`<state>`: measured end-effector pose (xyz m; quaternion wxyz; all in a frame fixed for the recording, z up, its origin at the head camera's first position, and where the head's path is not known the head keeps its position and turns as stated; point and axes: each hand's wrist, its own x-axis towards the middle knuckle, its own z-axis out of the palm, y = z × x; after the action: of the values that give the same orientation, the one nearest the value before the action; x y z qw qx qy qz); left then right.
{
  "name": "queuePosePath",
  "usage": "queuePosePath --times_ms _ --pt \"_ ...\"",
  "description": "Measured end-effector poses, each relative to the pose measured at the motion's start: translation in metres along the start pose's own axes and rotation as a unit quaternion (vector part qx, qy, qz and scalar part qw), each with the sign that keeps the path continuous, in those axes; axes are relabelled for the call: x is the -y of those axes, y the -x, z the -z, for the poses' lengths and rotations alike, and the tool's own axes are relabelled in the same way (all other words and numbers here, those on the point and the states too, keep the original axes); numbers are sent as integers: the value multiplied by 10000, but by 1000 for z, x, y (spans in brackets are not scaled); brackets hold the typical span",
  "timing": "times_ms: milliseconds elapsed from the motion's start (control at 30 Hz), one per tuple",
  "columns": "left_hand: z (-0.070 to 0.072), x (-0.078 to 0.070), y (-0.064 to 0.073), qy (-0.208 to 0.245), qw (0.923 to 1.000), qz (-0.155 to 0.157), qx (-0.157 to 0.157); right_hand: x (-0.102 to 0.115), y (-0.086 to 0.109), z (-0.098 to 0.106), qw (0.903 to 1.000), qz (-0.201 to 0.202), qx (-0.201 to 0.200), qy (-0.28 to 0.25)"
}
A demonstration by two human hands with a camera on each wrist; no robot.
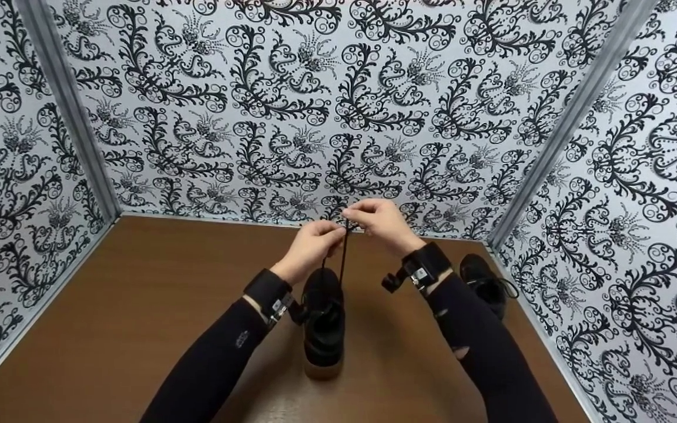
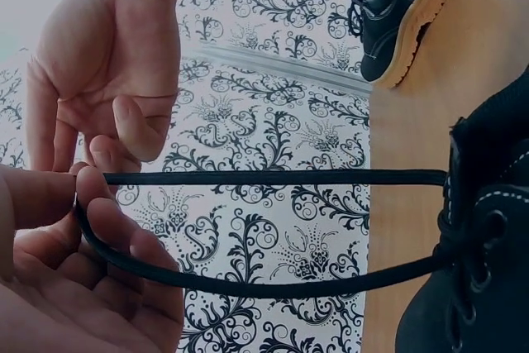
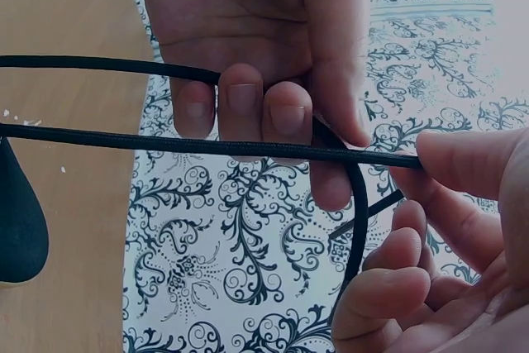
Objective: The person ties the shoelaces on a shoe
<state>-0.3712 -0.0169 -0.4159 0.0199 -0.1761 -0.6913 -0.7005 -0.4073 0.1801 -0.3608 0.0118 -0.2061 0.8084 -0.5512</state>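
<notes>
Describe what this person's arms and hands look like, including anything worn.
The left hand and right hand are ungloved. The left sleeve and right sleeve are black; the left has a small pale print, the right what look like small holes. The left wristband and right wristband are black with silvery fittings.

Solid black along the thin cord shoelace. Black likewise over the nearer lace-up shoe, dashed with white stitching, and over the farther lace-up shoe, edged in tan at the thick sole. Black on the left fabric sleeve, but for a small pale print. Patterned in black floral scrolls on white across the flat wall panels, bordered by grey strips. Warm brown over the smooth tabletop.
</notes>
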Motion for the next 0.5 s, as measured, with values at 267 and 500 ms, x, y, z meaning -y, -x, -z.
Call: queuePosePath --times_ms 267,500 --pt "1 3 0 -331 9992 -200 85 -1 0 -1 10000 60 14 66" --pt "3 0 1 -324 9994 -91 31 -7 1 2 9992 143 -56 365"
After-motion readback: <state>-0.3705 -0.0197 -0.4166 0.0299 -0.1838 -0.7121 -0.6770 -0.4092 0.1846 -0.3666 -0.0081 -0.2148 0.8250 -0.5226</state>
